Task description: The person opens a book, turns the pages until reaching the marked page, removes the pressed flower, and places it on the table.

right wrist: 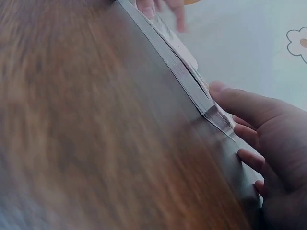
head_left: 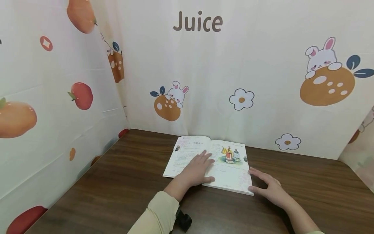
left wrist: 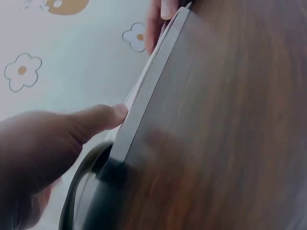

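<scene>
An open book (head_left: 229, 178) with printed text and a colour picture of robed figures lies on the dark wooden table. My left hand (head_left: 198, 169) rests across its middle fold, fingers spread and fairly straight, thumb near the bottom edge. At the book's right side is my right hand (head_left: 270, 188), its thumb and fingertips touching the edge by the lower corner. In the right wrist view, the thumb of the right hand (right wrist: 283, 139) meets the book's corner, and the other fingers lie along the side. The left wrist view shows the page block (left wrist: 153, 79) side-on.
A dark wooden table (head_left: 117, 182) extends around the book. Behind it hangs a pale curtain (head_left: 210, 71) printed with fruit, rabbits and flowers, close to the book's far edge. A black strap piece (head_left: 184, 221) sits by the left wrist.
</scene>
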Demonstrator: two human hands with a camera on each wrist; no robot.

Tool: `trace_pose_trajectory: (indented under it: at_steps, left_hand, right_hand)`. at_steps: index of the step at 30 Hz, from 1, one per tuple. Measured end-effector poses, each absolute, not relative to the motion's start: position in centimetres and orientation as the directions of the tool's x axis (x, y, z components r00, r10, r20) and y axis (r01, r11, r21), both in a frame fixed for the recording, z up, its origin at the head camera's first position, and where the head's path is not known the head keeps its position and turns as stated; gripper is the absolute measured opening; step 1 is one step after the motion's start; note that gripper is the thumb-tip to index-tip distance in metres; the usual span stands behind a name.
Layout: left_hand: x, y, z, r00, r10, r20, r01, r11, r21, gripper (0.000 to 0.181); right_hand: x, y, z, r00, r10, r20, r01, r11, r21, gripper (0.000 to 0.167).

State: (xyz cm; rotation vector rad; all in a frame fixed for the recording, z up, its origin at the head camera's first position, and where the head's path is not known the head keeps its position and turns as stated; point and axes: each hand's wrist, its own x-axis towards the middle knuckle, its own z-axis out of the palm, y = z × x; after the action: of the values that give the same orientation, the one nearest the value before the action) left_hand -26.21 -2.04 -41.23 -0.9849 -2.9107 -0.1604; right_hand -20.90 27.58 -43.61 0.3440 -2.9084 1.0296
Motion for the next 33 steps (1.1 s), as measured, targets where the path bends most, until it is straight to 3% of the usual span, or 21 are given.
trace_pose_trajectory:
  at_steps: [3,5,12,33]
  left_hand:
    - [-26.0,-1.3,-41.2,-0.690,0.717,0.101,0.723,0.690,0.040,0.052]
    - [-25.7,-0.8,-41.5,-0.658,0.749,0.076,0.753,0.654,0.073,0.046]
    - [-24.5,0.7,-42.4,-0.719,0.695,-0.009,0.676,0.702,0.224,0.060]
    - [-24.0,1.9,-42.6,-0.780,0.626,0.015,0.614,0.760,0.211,0.060]
  right_hand:
    - [-20.9,27.7,-43.6,-0.971,-0.207,0.117,-0.234,0.751,-0.617,0.064]
    - [-20.9,27.8,-43.6,-0.969,-0.215,0.123,-0.244,0.747,-0.618,0.063]
    - [-21.1,28.2,-43.8,-0.954,-0.263,0.145,-0.295,0.728,-0.619,0.052]
    - [-21.1,28.0,-43.8,-0.959,-0.251,0.131,-0.277,0.737,-0.616,0.053]
